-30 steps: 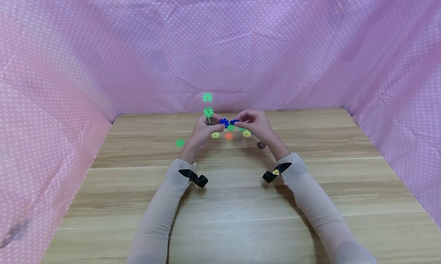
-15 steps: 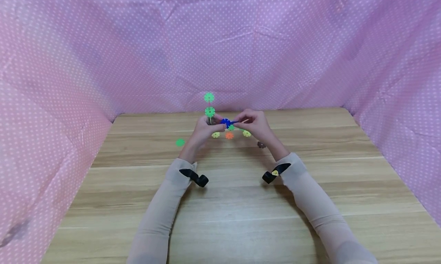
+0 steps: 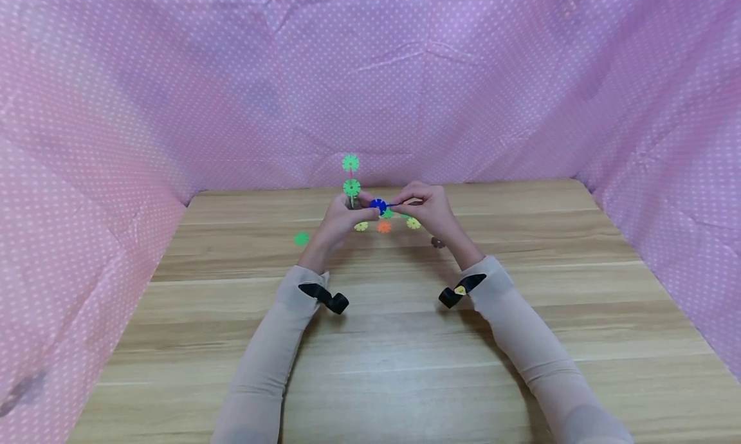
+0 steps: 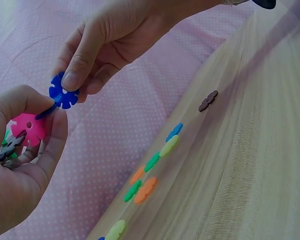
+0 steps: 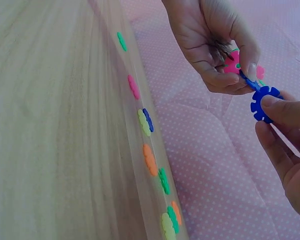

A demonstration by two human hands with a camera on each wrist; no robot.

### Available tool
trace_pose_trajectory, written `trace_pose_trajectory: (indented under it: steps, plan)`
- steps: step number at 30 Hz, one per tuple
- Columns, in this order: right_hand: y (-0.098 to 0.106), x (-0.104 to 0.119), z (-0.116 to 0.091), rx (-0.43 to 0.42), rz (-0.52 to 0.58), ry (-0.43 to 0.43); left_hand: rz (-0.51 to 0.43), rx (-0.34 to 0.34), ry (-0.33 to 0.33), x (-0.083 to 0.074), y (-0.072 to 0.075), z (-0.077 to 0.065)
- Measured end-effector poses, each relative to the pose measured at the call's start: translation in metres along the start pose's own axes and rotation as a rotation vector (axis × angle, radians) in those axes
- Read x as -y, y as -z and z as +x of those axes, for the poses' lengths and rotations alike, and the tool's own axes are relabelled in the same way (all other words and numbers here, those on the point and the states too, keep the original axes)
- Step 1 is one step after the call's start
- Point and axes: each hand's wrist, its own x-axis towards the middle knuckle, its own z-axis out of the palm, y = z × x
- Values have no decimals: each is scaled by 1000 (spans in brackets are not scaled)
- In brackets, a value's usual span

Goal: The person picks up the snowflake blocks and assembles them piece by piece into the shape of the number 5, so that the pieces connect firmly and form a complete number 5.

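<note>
My left hand [image 3: 343,220] holds a group of joined notched snowflake discs above the table's far part. Two green discs [image 3: 350,188] stand one above the other over this hand; in the left wrist view, a pink disc [image 4: 28,129] and brown discs [image 4: 11,146] show in its palm. Thumb and fingers pinch one blue disc [image 3: 378,206], flat side toward the head camera. My right hand [image 3: 430,207] pinches a second blue disc [image 4: 63,91], edge-on from the head. The two blue discs meet at their rims; whether their slots interlock, I cannot tell.
Loose discs lie on the wooden table [image 3: 393,341]: a green disc [image 3: 301,239] at left, yellow [image 3: 413,223] and orange [image 3: 384,227] ones below the hands, a brown disc [image 3: 438,242] by the right wrist. A pink dotted curtain [image 3: 370,77] surrounds the table.
The right hand's blue disc has turned edge-on and come against the left hand's blue disc, closing the small gap between them. Both hands have otherwise stayed nearly in place.
</note>
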Motion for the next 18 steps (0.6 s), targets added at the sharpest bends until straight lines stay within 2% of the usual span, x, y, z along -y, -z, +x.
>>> trace_pose_trajectory:
  steps: [10,18]
  plan:
    - [-5,0,-1,-14,-27,35,9,19,-7,1,1,0]
    - [-8,-1,-3,-72,26,32,-34,-47,-19,-6,-2,-1]
